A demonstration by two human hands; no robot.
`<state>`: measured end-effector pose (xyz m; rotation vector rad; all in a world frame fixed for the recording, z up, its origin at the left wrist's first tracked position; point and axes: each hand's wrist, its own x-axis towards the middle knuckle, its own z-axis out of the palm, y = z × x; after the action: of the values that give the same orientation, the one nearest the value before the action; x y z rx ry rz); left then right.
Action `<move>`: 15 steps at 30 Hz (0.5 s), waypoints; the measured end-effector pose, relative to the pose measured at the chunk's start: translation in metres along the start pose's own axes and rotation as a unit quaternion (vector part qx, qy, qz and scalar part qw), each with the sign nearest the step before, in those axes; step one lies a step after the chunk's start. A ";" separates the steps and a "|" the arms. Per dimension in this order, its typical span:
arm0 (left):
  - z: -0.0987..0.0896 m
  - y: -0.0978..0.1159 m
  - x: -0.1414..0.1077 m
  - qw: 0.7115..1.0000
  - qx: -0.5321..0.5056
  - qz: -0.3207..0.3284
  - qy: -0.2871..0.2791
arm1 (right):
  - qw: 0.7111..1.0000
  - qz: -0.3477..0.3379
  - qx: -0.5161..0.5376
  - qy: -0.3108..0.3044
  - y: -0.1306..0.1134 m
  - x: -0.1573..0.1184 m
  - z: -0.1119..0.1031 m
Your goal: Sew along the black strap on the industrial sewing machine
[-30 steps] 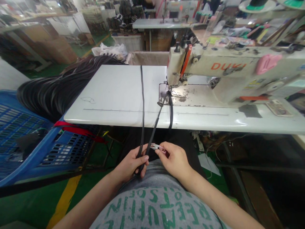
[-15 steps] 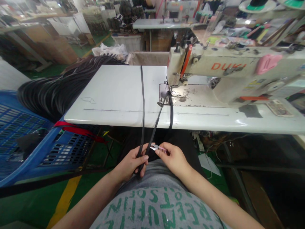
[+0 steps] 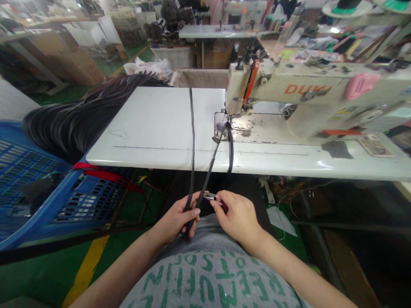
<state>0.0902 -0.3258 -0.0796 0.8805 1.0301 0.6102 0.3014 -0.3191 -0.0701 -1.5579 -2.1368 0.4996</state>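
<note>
My left hand (image 3: 183,216) is closed around two lengths of black cord (image 3: 193,158) in front of the table edge. One length runs up across the tabletop to its far side. The other slants up to the needle area of the sewing machine (image 3: 263,81). Pinched in my right hand (image 3: 237,216) is a small pair of thread snips (image 3: 211,196), its blades pointing left beside the slanting cord. Whether the blades touch the cord I cannot tell. Another black strip (image 3: 230,149) hangs from under the needle over the front edge.
The white sewing table (image 3: 154,128) spans the middle. At its left, a large bundle of black cords (image 3: 80,111) lies over a blue plastic basket (image 3: 86,205) with a red strap (image 3: 102,173). A pink object (image 3: 362,85) sits on the machine arm. More machines stand behind.
The snips' blades look closer together, and my right hand has turned slightly around them. My left hand and the cords have stayed almost in place.
</note>
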 end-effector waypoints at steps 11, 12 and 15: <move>0.000 -0.001 0.000 1.000 -0.009 0.007 -0.005 | 1.000 -0.016 -0.023 0.003 0.000 -0.003 0.000; 0.000 -0.001 0.000 1.000 -0.010 0.006 -0.004 | 1.000 -0.018 -0.025 0.005 0.000 -0.003 0.000; 0.000 0.000 0.000 1.000 -0.009 0.005 -0.002 | 0.999 -0.021 -0.031 0.009 0.000 -0.003 0.000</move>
<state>0.0903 -0.3261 -0.0791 0.8707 1.0145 0.6250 0.3024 -0.3221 -0.0712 -1.5409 -2.1851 0.4080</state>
